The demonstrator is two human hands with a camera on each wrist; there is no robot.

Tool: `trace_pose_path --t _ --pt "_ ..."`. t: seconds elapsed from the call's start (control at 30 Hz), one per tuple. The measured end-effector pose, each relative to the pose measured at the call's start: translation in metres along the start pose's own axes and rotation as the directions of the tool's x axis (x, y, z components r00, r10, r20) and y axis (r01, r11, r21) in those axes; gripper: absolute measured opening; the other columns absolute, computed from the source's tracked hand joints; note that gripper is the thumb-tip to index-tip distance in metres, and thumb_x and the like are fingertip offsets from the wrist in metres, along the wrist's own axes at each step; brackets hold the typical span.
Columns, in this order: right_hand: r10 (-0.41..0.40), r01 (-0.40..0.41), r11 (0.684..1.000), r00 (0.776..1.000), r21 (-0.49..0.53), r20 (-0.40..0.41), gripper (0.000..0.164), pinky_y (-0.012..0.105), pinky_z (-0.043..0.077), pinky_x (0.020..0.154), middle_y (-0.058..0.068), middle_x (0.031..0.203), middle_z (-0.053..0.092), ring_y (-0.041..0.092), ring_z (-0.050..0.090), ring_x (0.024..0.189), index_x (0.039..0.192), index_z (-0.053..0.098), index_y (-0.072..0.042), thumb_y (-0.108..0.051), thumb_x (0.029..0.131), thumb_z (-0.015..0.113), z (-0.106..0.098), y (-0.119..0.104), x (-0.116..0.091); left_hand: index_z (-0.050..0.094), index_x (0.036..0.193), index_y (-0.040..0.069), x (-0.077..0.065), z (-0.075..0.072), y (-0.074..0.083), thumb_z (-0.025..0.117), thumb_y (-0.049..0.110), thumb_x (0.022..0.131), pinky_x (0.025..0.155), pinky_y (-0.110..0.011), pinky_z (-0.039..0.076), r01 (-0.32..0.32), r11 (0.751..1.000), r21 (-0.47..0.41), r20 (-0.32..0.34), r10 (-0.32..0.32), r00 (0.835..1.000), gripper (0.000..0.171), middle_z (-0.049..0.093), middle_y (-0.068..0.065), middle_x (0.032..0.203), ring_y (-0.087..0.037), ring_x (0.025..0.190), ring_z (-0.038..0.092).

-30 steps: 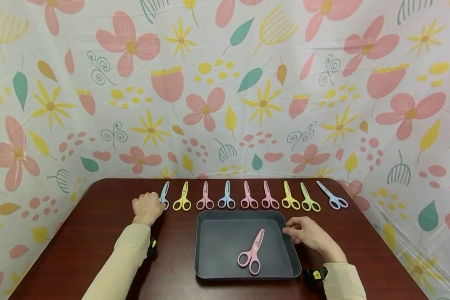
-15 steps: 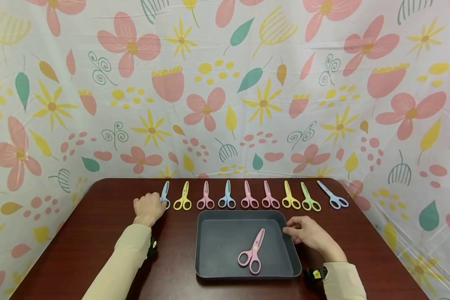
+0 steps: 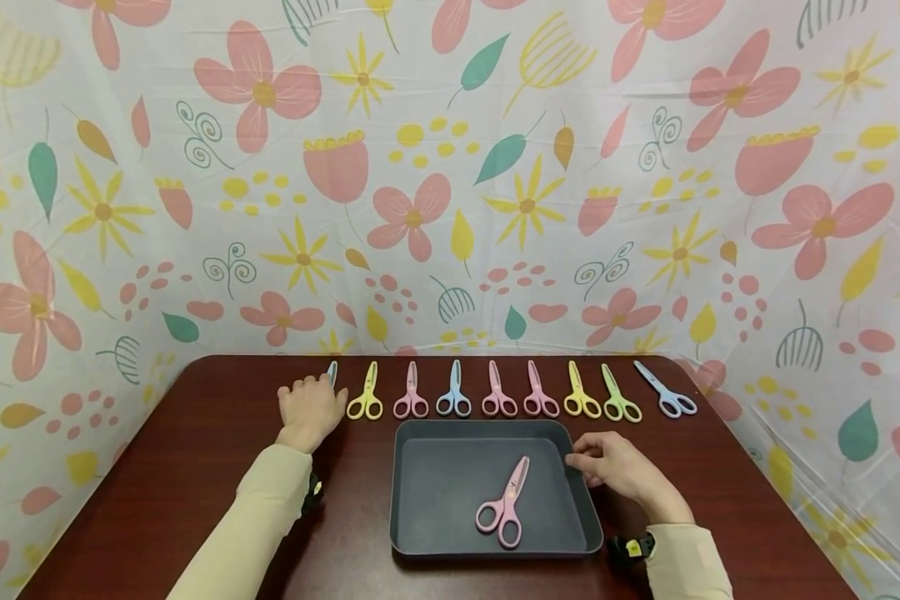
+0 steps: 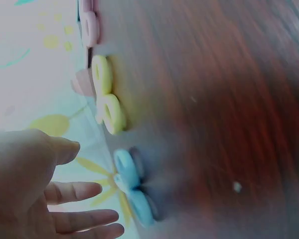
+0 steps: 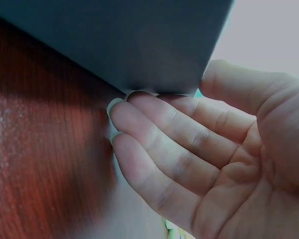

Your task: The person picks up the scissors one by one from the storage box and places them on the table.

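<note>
My left hand (image 3: 309, 410) hovers by the leftmost pair of blue scissors (image 3: 333, 372), hiding its handles in the head view. In the left wrist view the fingers are spread, apart from the blue handle loops (image 4: 127, 169), and hold nothing. My right hand (image 3: 621, 468) grips the right wall of a dark grey baking tray (image 3: 495, 430); in the right wrist view the thumb (image 5: 231, 84) lies at its rim and the fingers are against the outside. Pink scissors (image 3: 507, 504) lie inside the tray, tips pointing away.
Behind the tray runs a row of scissors: yellow (image 3: 365, 392), pink (image 3: 411, 392), blue (image 3: 453, 392), then several more pink, yellow, green (image 3: 619, 394) and blue (image 3: 667, 392). The dark wooden table (image 3: 195, 467) ends at a flowered curtain (image 3: 450, 183).
My left hand has shifted slightly right and now covers more of the leftmost blue scissors, its fingers spread wider. The right hand, the tray and the pink scissors in it stay put.
</note>
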State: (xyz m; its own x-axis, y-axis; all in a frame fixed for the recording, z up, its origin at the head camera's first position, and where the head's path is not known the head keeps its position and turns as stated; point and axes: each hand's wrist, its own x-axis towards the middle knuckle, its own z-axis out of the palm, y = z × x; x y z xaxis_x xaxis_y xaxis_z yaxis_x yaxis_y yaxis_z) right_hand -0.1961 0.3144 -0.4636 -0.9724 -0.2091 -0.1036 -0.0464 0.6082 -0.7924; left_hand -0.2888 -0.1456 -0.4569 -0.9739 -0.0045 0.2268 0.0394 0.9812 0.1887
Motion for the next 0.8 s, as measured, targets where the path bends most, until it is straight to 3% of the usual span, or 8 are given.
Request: trace_pose_path --t 0.27,0.5,0.67,0.8 --pt "0.002 -0.002 1.000 1.000 -0.002 -0.003 0.015 0.035 0.054 0.063 0.004 0.067 0.056 0.022 0.060 0.066 0.095 0.066 0.001 -0.014 0.092 0.067 0.000 0.000 0.000 0.067 0.105 0.002 -0.007 -0.002 0.027 0.061 0.039 0.094 0.079 -0.055 0.038 -0.083 0.997 0.010 -0.037 0.083 0.996 0.039 0.062 -0.020 0.094 -0.039 0.089 0.057" --pt "0.007 -0.007 1.000 1.000 0.001 -0.007 0.017 0.035 0.053 0.063 0.005 0.066 0.056 0.023 0.061 0.065 0.096 0.066 0.001 -0.015 0.092 0.068 0.000 0.001 0.000 0.071 0.099 0.005 -0.019 -0.005 0.055 0.062 0.041 0.093 0.078 -0.055 0.039 -0.185 0.982 0.046 -0.105 0.189 0.976 0.037 0.062 -0.015 0.088 -0.036 0.084 0.058" --pt "0.007 -0.007 1.000 1.000 0.005 -0.008 0.017 0.036 0.053 0.064 0.006 0.066 0.056 0.024 0.061 0.065 0.096 0.067 0.001 -0.015 0.092 0.068 0.000 0.000 0.000 0.071 0.098 0.008 -0.032 -0.012 0.078 0.062 0.043 0.093 0.077 -0.054 0.040 -0.256 0.965 0.050 -0.088 0.259 0.962 0.037 0.065 -0.014 0.090 -0.035 0.084 0.060" --pt "0.017 -0.017 1.000 1.000 0.005 -0.009 0.017 0.036 0.054 0.064 0.006 0.067 0.057 0.023 0.061 0.065 0.096 0.067 0.001 -0.015 0.092 0.068 0.001 0.000 0.000 0.071 0.096 0.009 -0.044 -0.017 0.097 0.064 0.045 0.092 0.068 -0.050 0.045 -0.318 0.945 0.070 -0.044 0.322 0.946 0.036 0.063 -0.009 0.076 -0.030 0.073 0.062"
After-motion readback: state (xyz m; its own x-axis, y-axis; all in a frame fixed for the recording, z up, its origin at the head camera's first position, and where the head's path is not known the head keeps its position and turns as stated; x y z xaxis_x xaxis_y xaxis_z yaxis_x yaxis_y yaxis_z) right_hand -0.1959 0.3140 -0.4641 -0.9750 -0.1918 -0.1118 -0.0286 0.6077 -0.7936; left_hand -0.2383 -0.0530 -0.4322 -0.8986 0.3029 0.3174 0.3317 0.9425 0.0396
